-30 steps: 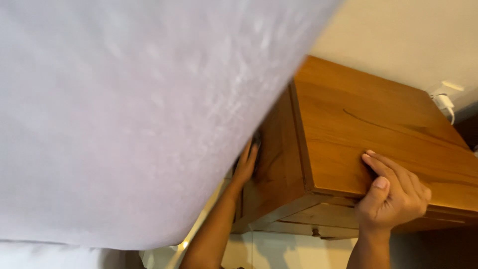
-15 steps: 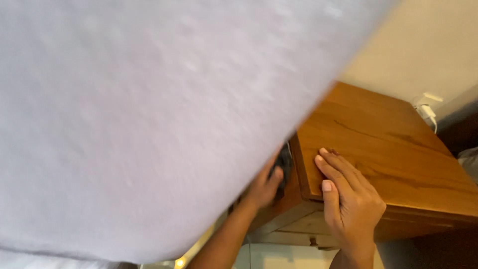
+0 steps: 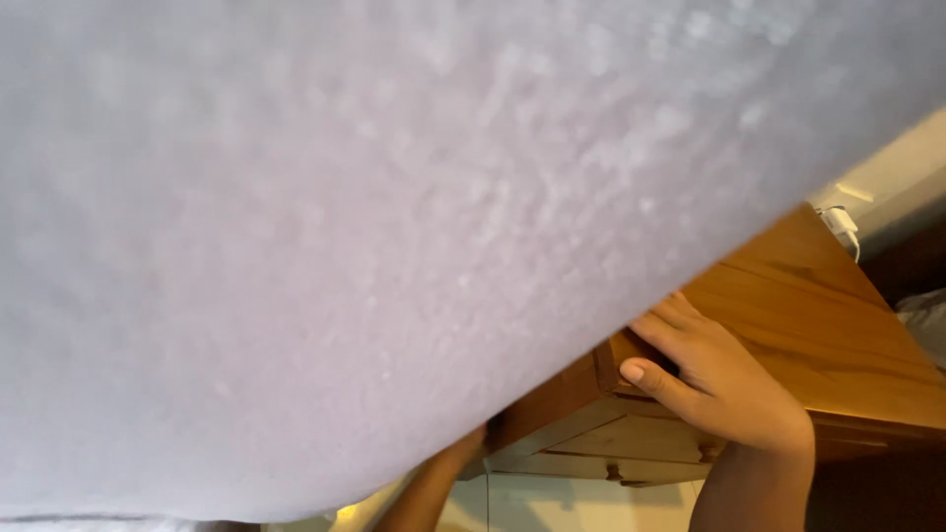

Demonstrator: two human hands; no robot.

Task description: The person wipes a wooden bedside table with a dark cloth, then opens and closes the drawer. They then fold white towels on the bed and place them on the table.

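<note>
Across the head view, a pale grey-white sheet of soft, faintly pebbled material point(image 3: 374, 227) fills nearly everything from the upper left down to the lower middle, blurred by how close it hangs to the camera. Its lower edge runs as a slanting curve from the bottom left up to the right side.

Below that edge at the right sits a wooden cabinet point(image 3: 818, 315) of warm orange-brown wood, seen at a tilt. Its top face slopes away to the right, and paler drawer fronts with a small knob point(image 3: 706, 452) show beneath it. A white plug with a thin cable point(image 3: 840, 223) rests near the cabinet's far upper corner, against a cream wall point(image 3: 902, 167).

The right hand point(image 3: 714, 379) lies on the cabinet's near corner, fingers spread loosely and curled over the edge, the thumb pressed against the front face; it grips only the wood. The left hand is hidden behind the sheet, so I cannot tell how it is set; only its forearm point(image 3: 429, 488) shows, rising from the bottom edge toward the cabinet's lower left corner.
</note>
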